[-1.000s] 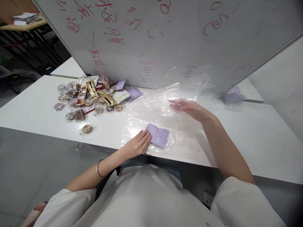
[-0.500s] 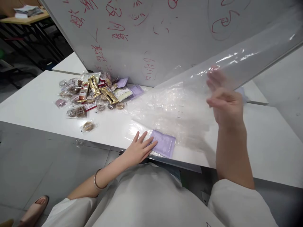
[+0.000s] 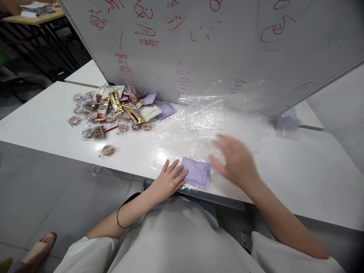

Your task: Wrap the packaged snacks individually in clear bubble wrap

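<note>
A purple packet (image 3: 196,173) lies near the front edge of the white table, with clear plastic around it. My left hand (image 3: 168,181) rests with spread fingers on the packet's left side and the plastic. To the right of the packet, my right hand (image 3: 234,159) hovers over the table, blurred, its fingers apart and nothing held. Behind both hands, crumpled clear plastic bags (image 3: 199,117) spread up to the whiteboard. A pile of wrapped snacks, including a gold sachet (image 3: 133,113), sits left of the bags. One wrapped cookie (image 3: 108,150) lies apart in front of the pile.
The whiteboard (image 3: 210,49) with red writing stands along the back of the white table (image 3: 42,121). Another purple packet (image 3: 287,119) is at the back right. A foot in a sandal (image 3: 42,244) shows on the floor at lower left.
My right hand has let go of the raised clear plastic and moved left and down toward the purple packet. The plastic has dropped onto the table. My left hand stays on the packet.
</note>
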{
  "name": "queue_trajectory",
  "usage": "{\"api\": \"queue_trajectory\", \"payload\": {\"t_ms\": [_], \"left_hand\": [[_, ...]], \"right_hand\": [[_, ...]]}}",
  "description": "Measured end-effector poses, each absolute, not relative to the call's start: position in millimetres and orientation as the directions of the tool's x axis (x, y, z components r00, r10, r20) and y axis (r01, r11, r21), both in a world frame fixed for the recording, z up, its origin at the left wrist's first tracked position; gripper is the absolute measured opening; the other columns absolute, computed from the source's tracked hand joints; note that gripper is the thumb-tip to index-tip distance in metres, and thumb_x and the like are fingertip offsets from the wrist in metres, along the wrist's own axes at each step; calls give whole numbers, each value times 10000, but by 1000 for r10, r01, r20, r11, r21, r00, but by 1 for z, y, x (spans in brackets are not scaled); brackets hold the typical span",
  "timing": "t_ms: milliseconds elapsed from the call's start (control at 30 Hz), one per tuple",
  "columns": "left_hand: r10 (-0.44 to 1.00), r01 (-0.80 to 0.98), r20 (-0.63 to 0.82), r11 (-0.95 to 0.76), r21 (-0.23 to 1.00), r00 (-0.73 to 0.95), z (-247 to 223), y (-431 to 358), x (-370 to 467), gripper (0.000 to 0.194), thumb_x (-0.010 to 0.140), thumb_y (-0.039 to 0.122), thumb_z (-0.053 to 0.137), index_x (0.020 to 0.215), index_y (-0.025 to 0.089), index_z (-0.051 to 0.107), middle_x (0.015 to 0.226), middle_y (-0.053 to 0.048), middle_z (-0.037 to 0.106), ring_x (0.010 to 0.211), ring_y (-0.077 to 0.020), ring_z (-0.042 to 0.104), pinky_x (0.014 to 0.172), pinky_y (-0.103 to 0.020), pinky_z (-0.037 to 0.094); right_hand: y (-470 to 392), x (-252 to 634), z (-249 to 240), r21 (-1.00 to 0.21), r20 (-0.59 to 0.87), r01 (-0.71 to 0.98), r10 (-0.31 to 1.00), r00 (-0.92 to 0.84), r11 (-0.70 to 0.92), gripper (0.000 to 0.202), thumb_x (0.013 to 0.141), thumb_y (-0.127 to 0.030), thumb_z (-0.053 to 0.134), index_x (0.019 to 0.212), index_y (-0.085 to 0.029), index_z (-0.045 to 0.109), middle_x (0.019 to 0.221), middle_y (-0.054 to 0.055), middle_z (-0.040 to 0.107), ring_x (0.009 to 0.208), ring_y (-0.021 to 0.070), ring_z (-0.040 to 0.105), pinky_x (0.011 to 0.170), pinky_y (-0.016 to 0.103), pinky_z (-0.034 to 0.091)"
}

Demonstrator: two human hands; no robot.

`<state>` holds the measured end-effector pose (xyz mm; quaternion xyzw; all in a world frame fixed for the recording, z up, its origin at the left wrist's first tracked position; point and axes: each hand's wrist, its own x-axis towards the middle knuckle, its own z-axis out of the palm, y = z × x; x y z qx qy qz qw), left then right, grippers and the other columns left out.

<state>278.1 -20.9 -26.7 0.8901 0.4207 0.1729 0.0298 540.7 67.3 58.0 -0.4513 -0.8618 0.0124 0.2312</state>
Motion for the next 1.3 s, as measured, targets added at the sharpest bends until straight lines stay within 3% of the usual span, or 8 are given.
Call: {"api": "queue_trajectory", "payload": {"t_ms": [167, 300, 567, 700, 867, 1067, 1167, 1300], "left_hand": [[766, 731, 305, -637, 244, 565, -12, -12, 269, 350, 1006, 318, 474, 1310, 167, 555, 1284, -163, 616, 1296, -328, 532, 1049, -556, 467], [864, 846, 413, -432, 311, 290, 6, 51, 233, 321, 1007, 269, 441, 1265, 131, 571, 1276, -199, 601, 1155, -277, 616, 939, -451, 543], [971, 984, 201, 99, 150, -128, 16, 184, 202, 492, 923, 35, 303, 1385, -67, 438, 1321, -325, 548, 1295, -376, 497, 1069, -537, 374], [973, 986, 209, 63, 153, -94, 20, 179, 201, 520, 881, -29, 293, 1362, -43, 492, 1337, -303, 566, 1283, -348, 532, 1060, -495, 410], [895, 961, 440, -58, 271, -70, 32, 155, 188, 464, 968, 79, 311, 1383, 85, 520, 1383, -213, 577, 1251, -266, 580, 1005, -404, 488], [637, 845, 736, -246, 475, -228, 58, 106, 210, 336, 1018, 356, 407, 991, 184, 694, 792, -81, 688, 753, -192, 656, 695, -334, 516], [791, 623, 526, -247, 743, -313, 61, 66, 242, 403, 984, 424, 496, 647, 220, 579, 556, 4, 497, 550, -138, 503, 532, -278, 417], [997, 310, 37, -13, 951, -72, 39, 27, 277, 475, 967, 463, 512, 568, 205, 493, 538, 18, 432, 515, -117, 432, 498, -257, 362]], "right_hand": [[51, 519, 7, -318, -48, 612, 632, -773, 724, 649, 929, -593, 508, 1511, -333, 384, 1572, 62, 385, 1476, 375, 265, 1164, 598, 302], [55, 525, 0, -292, -79, 626, 634, -769, 723, 583, 983, -566, 407, 1514, -326, 398, 1585, 50, 364, 1498, 367, 199, 1182, 588, 279], [52, 521, 5, -303, -71, 645, 659, -749, 701, 560, 983, -570, 403, 1507, -373, 395, 1571, 32, 391, 1491, 351, 234, 1180, 592, 297], [53, 523, 5, -320, -90, 649, 660, -746, 690, 584, 979, -579, 405, 1515, -349, 389, 1574, 41, 386, 1497, 350, 214, 1197, 584, 269], [55, 523, 4, -370, -97, 647, 665, -741, 667, 590, 976, -592, 396, 1521, -366, 366, 1573, 31, 387, 1504, 341, 192, 1193, 597, 269], [54, 527, 11, -558, 0, 645, 778, -629, 522, 687, 933, -616, 487, 1543, -361, 302, 1582, 66, 366, 1487, 339, 255, 1191, 618, 250], [52, 536, 21, -820, 99, 480, 904, -417, 311, 785, 927, -599, 513, 1575, -390, 122, 1584, 78, 354, 1425, 326, 387, 1125, 597, 379], [45, 539, 29, -968, -43, 249, 956, -290, 32, 894, 876, -574, 606, 1573, -389, 77, 1439, 120, 505, 1099, 280, 657, 905, 483, 572]]}}
